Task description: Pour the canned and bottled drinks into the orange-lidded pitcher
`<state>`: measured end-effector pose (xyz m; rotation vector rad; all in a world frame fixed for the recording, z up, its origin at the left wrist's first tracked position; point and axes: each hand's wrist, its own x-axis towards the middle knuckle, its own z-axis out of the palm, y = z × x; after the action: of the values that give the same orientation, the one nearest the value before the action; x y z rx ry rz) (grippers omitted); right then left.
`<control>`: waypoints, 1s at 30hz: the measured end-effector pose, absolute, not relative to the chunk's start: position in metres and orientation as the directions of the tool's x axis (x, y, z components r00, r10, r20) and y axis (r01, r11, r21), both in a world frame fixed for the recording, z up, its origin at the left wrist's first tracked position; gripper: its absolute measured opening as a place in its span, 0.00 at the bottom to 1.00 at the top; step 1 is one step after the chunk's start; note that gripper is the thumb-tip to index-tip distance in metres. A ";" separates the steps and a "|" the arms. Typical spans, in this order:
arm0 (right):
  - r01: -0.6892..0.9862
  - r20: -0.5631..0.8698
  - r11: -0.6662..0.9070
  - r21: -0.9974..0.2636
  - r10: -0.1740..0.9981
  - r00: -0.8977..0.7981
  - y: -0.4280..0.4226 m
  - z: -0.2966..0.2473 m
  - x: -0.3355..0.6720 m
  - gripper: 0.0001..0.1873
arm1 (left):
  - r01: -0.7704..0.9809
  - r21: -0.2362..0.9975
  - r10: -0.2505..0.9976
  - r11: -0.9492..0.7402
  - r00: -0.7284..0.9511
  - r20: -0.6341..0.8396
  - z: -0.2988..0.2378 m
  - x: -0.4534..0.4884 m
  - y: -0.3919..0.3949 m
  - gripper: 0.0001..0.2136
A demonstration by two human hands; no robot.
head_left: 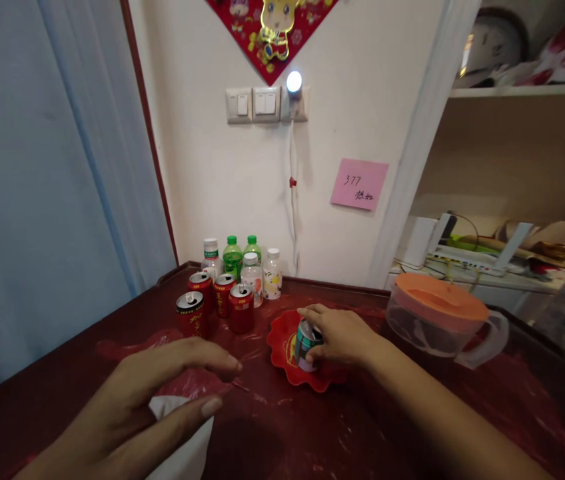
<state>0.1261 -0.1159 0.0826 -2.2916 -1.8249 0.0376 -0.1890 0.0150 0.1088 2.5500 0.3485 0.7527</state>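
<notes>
In the head view, my right hand [342, 333] is wrapped round a small green and silver drink can [304, 353]. The can stands upright on a red scalloped plate [278, 328] with a yellow design. My left hand [152, 393] hangs over the near left of the table, its thumb and index finger apart with nothing between their tips. Below it shows a white sheet [187, 447], partly covered by the hand; whether they touch I cannot tell. Beyond my left hand stands a group of several red drink cans [241, 310], with a dark-rimmed can [191, 317] nearest.
Behind the cans, several bottles, such as a green-capped bottle [232, 259] and a white-capped bottle [273, 275], stand near the wall. A clear pitcher [425, 330] with an orange lid is at the right. A blue curtain [57, 167] borders the dark red table [272, 440].
</notes>
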 end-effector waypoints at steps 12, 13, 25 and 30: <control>0.715 0.715 -0.027 -0.699 0.012 0.699 -0.250 0.168 0.201 0.25 | -0.088 0.796 0.039 -0.599 0.990 0.139 0.140 -0.015 0.045 0.38; 0.691 0.692 -0.034 -0.722 -0.045 0.721 -0.256 0.160 0.213 0.26 | -0.086 0.819 0.005 -0.567 0.994 0.108 0.129 -0.005 0.051 0.42; 0.540 0.450 0.054 -0.840 -0.488 0.748 -0.244 0.045 0.258 0.26 | 0.075 0.935 -0.072 -0.347 0.992 -0.106 0.040 0.044 0.061 0.57; 0.568 0.464 0.031 -0.823 -0.540 0.702 -0.241 0.038 0.256 0.23 | 0.063 0.927 -0.024 -0.370 0.997 -0.077 0.031 0.048 0.060 0.50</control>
<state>0.2556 -0.2410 0.0384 -1.2818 -0.0266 -0.8530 0.0476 0.0605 0.0306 1.9473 0.0280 -0.0905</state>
